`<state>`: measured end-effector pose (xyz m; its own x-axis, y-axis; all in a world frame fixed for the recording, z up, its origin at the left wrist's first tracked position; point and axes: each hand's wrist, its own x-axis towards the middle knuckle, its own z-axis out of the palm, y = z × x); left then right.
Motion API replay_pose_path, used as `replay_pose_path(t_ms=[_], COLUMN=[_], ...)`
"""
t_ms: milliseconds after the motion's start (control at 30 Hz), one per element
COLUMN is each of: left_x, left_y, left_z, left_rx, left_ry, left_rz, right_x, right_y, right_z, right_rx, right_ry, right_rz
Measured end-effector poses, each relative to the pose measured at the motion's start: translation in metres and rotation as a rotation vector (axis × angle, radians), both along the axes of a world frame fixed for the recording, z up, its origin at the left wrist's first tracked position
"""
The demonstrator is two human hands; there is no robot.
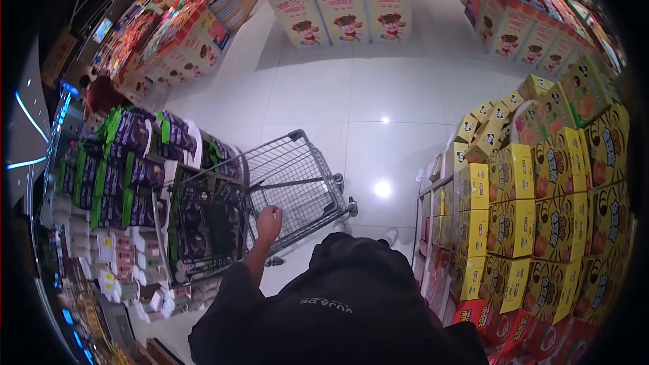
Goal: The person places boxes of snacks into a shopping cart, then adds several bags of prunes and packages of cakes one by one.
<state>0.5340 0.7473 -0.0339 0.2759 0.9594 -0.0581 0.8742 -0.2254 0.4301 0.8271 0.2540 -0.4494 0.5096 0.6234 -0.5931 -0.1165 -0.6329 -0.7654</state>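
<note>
My left hand (269, 222) is held out in front of me with its fingers curled, overlapping the near side of a grey wire shopping cart (287, 192). I cannot tell what the fingers hold, if anything. The cart stands at an angle on my left, its wire basket slanting up to the right and its casters (351, 207) showing at the right end. Nothing of my right hand shows; the dark shirt (358, 297) fills the bottom of the view.
Purple and green bags (132, 169) are stacked left, beyond the cart. On my right rises a wall of yellow boxes (510, 213). Across the pale tiled floor (297, 88) stands a printed display bin (338, 10). A person in red (105, 94) is at far left.
</note>
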Motion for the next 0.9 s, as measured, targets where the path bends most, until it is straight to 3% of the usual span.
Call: replay_pose_path(t_ms=[67,133,167,200,233,267,367,433,533,633,700,767,833,900], left_x=[-0.041,-0.062,-0.062,-0.050,-0.038,-0.034,-0.035,-0.032,-0.032,-0.042,-0.060,-0.118,-0.201,-0.297], left_y=[-0.026,-0.058,-0.066,-0.065,-0.061,-0.060,-0.056,-0.049,-0.043,-0.033,-0.016,0.012,0.040,0.056], left_z=[-0.019,-0.070,-0.081,-0.080,-0.075,-0.074,-0.074,-0.069,-0.079,-0.054,-0.049,-0.020,0.022,0.063], left_rx=[-0.129,0.006,-0.007,0.060,0.124,0.104,0.127,0.112,0.149,-0.017,-0.040,0.146,0.303,0.418], left_ry=[0.092,0.423,0.414,0.413,0.409,0.395,0.306,0.262,0.128,-0.088,-0.585,-0.463,-0.316,-0.062], left_rz=[0.118,-0.065,-0.032,0.069,0.171,0.199,0.132,0.098,0.017,-0.069,-0.088,-0.052,0.127,0.390], right_x=[-0.003,0.010,0.022,0.065,0.041,0.044,0.044,0.021,-0.026,-0.094,-0.146,-0.184,-0.204,-0.216], right_y=[-0.001,0.017,0.035,0.054,0.108,0.125,0.186,0.223,0.266,0.303,0.326,0.334,0.333,0.338], right_z=[-0.002,0.011,0.029,0.093,0.177,0.178,0.203,0.228,0.241,0.260,0.300,0.306,0.328,0.355], right_rx=[0.051,0.029,0.039,0.035,-0.024,-0.136,-0.166,-0.018,0.099,0.242,0.325,0.369,0.376,0.394], right_ry=[0.083,0.137,-0.027,-0.037,-0.122,-0.100,0.039,-0.129,-0.160,-0.164,-0.152,-0.134,-0.117,-0.427], right_rz=[0.029,0.026,0.126,0.154,0.111,0.048,-0.014,0.007,0.099,0.217,0.267,0.281,0.306,0.635])
